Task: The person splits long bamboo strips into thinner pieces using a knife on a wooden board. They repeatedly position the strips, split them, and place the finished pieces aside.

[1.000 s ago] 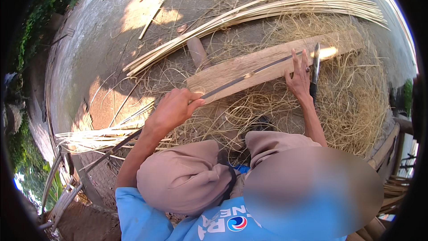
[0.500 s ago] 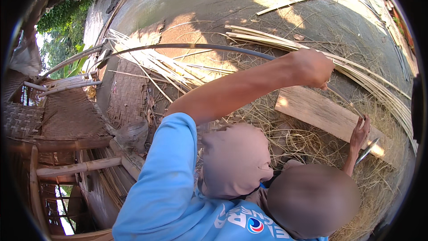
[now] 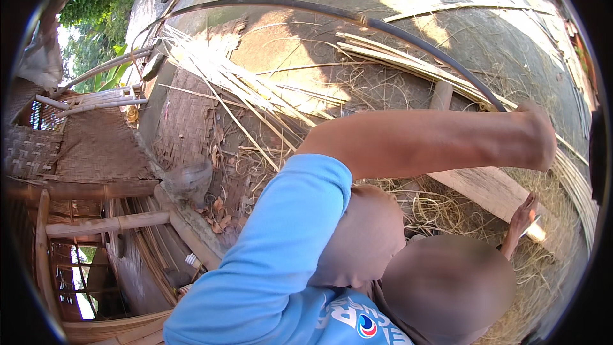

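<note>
My left hand (image 3: 537,135) is at the right, closed and smeared by motion. A long dark strip (image 3: 363,19), apparently bamboo, arches from the far left down to this hand; its end there is hidden behind my forearm. My right hand (image 3: 523,213) is low over the end of a wooden board (image 3: 480,190), its fingers pressed together. What those fingers hold, if anything, does not show. Beside it lies a metal blade (image 3: 534,223), mostly hidden by the hand. My knee in pinkish-brown cloth (image 3: 364,236) is below my left arm.
Pale split strips (image 3: 408,62) lie in a bundle beyond the board, with another bundle (image 3: 249,89) to the left. Curled shavings (image 3: 440,211) cover the ground around the board. A woven panel (image 3: 102,144) and a bamboo frame (image 3: 108,225) stand at the left.
My left hand has moved right and down, closer to my right hand. The dark strip now arches higher and farther away. The right hand remains by the blade.
</note>
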Demonstrator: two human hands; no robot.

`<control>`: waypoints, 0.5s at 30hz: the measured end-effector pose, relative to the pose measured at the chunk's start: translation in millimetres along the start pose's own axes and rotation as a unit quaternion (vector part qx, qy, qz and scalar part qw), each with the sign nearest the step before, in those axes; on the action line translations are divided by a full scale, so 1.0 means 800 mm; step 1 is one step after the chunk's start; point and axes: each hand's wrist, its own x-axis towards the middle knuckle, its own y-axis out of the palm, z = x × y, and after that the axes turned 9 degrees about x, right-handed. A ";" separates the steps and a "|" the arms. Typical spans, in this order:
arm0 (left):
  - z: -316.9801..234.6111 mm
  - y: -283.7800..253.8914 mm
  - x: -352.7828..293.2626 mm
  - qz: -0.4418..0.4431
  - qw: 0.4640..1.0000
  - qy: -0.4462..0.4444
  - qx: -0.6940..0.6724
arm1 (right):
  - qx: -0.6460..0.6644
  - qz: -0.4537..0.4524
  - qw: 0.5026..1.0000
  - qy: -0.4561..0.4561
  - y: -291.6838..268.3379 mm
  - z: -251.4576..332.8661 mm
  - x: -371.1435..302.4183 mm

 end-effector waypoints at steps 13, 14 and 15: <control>0.106 0.341 -0.305 0.024 0.809 -0.437 -0.392 | 0.100 0.225 0.935 -0.257 -0.006 0.233 -0.132; 0.093 0.388 -0.335 -0.095 0.811 -0.475 -0.328 | 0.106 0.251 0.925 -0.263 0.001 0.259 -0.158; 0.076 0.417 -0.356 -0.211 0.797 -0.504 -0.257 | 0.111 0.276 0.916 -0.269 0.009 0.282 -0.179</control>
